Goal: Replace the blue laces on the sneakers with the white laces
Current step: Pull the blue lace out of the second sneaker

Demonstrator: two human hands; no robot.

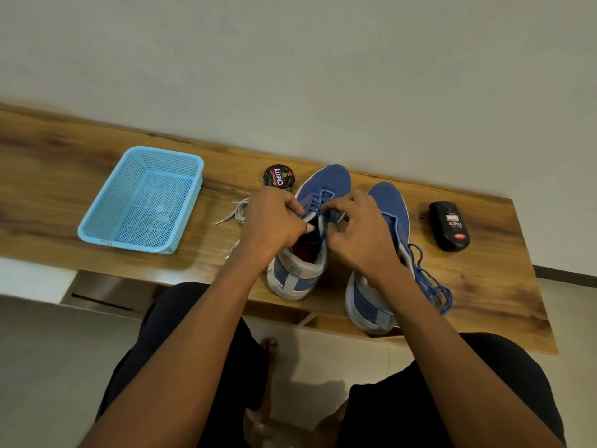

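Two blue sneakers stand side by side on the wooden bench, toes pointing away from me. The left sneaker (326, 185) still has its blue lace (318, 202) threaded through the eyelets. My left hand (274, 221) and my right hand (358, 234) are over its tongue, each pinching that lace near the upper eyelets. The right sneaker (389, 205) has a loose blue lace (429, 279) bunched beside its heel. White laces (237, 211) lie on the bench just left of my left hand, partly hidden by it.
A light blue perforated basket (97, 218) sits at the left of the bench (48, 176). A round shoe polish tin (278, 177) stands behind the sneakers. A black polish bottle (449, 226) lies at the right. My knees are below the bench's front edge.
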